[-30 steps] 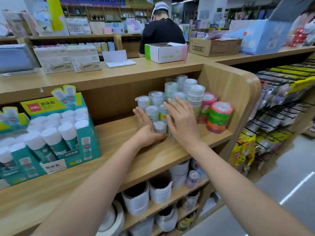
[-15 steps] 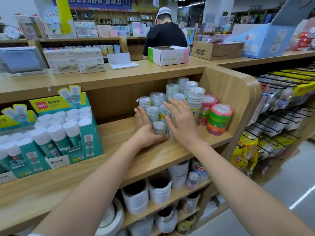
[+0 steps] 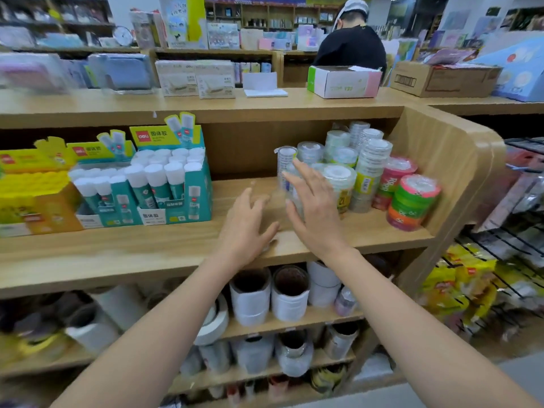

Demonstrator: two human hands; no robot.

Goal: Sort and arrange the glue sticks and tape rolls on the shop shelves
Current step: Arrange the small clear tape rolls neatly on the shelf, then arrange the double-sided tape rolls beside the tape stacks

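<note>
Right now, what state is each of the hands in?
Left hand: open, holding nothing, over the light wooden shelf.
Right hand: open, fingers spread before the clear plastic tape rolls.

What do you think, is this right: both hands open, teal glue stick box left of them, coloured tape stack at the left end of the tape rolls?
No. The head view shows the coloured tape stack at the right end of the tape rolls, not the left. Left hand and right hand are open, and the teal glue stick box is left of them.
</note>
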